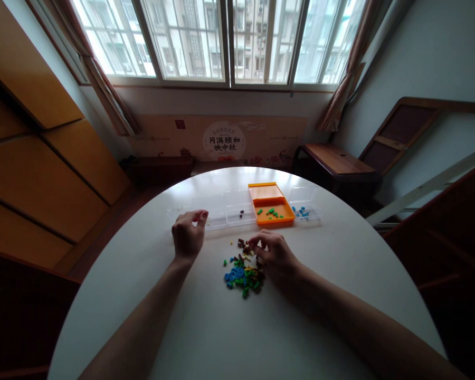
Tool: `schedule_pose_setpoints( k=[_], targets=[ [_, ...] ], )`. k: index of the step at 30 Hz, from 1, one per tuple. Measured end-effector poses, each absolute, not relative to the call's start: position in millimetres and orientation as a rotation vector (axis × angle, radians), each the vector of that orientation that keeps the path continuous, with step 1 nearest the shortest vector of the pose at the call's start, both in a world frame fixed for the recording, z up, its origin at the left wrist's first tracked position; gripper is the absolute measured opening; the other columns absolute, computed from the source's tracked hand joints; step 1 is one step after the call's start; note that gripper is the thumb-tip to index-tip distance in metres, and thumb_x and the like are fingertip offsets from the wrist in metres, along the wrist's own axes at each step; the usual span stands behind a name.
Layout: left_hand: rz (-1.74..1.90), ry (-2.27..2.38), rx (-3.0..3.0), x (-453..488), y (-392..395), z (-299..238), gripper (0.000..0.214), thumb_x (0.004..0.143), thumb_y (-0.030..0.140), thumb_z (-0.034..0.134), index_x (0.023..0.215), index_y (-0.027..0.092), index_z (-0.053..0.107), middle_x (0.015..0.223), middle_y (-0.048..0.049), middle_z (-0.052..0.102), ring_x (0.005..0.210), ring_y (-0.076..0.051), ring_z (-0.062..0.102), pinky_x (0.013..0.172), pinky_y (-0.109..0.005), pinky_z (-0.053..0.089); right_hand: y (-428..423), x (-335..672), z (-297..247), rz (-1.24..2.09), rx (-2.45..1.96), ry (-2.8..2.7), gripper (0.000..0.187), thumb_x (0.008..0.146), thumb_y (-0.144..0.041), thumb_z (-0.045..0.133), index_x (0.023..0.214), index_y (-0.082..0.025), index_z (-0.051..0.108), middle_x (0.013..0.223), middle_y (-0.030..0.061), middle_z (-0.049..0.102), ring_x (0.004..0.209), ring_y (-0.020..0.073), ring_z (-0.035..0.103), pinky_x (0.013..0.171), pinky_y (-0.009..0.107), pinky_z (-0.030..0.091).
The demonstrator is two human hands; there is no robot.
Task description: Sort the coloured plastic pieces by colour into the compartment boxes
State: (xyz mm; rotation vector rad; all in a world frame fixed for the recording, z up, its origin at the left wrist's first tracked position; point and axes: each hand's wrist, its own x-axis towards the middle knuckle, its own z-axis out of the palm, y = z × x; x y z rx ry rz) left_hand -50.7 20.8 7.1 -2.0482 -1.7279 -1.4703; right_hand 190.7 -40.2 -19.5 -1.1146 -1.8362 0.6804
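My left hand (188, 235) is closed in a pinch above the clear plastic box (217, 217) at the left end of the row. Whatever its fingertips hold, if anything, is too small to make out. At the upper right of a loose pile of small toy bricks (243, 277), my right hand (275, 250) has its fingers half curled and apart, near the brown bricks (243, 244). The pile mixes blue, green, brown and yellow pieces. Green bricks (272, 212) lie in an orange box (275, 222) with its lid folded back.
Another clear box (241, 220) holds a few dark bricks (241, 214). Blue bricks (301, 212) lie in the clear box (314, 216) at the right end. All stand on a round white table (142, 279). A wooden stool (338, 158) is beyond its far right edge.
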Motion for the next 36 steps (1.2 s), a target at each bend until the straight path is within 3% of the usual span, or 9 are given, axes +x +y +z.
schedule_pose_setpoints(
  k=[7,17,26,31,36],
  targets=[
    [-1.596,-1.662,-2.075,-42.7,12.0,14.3,0.025,0.086,0.035,0.055,0.084,0.016,0.07,0.076,-0.0039,0.069,0.07,-0.017,0.061,0.061,-0.027,0.047,-47.1,190.3,-16.8,0.566,-1.053,-2.032,0.022,0.075,-0.006,0.065,0.088,-0.022,0.072,0.089,0.0038,0.064,0.084,0.0164,0.06,0.078,0.029,0.049],
    [-1.445,-1.242,-2.389,-24.3,-2.4,16.5,0.012,0.088,0.024,0.058,0.084,0.018,0.067,0.078,-0.0028,0.068,0.076,-0.017,0.059,0.073,-0.031,0.049,-50.8,190.1,-6.0,0.445,-1.156,-2.199,0.004,0.076,-0.017,0.072,0.078,-0.019,0.071,0.085,0.004,0.063,0.082,0.0176,0.057,0.077,0.03,0.046],
    [-1.186,-0.898,-2.725,-11.2,-12.8,17.2,0.007,0.086,0.02,0.059,0.086,0.02,0.066,0.08,-0.0033,0.068,0.075,-0.016,0.058,0.073,-0.032,0.047,-50.8,188.6,-10.1,0.454,-1.176,-2.096,0.009,0.088,-0.018,0.059,0.081,-0.019,0.065,0.086,0.0036,0.059,0.082,0.0165,0.055,0.077,0.029,0.044],
    [-0.941,-0.759,-2.834,-1.9,-21.5,20.5,0.014,0.091,0.024,0.053,0.086,0.021,0.067,0.077,-0.0035,0.066,0.074,-0.015,0.056,0.07,-0.03,0.044,-49.2,190.4,-9.6,0.515,-1.184,-1.866,0.007,0.088,-0.019,0.056,0.083,-0.019,0.061,0.085,0.0026,0.055,0.079,0.0157,0.055,0.074,0.028,0.044],
    [-0.931,-0.74,-2.792,-3.5,-20.0,21.3,0.013,0.092,0.024,0.053,0.087,0.021,0.065,0.077,-0.0017,0.067,0.074,-0.015,0.054,0.071,-0.029,0.042,-49.3,189.6,-10.9,0.501,-1.124,-1.83,0.007,0.089,-0.02,0.055,0.084,-0.019,0.06,0.086,0.0032,0.055,0.078,0.0159,0.055,0.074,0.029,0.045]
  ],
)
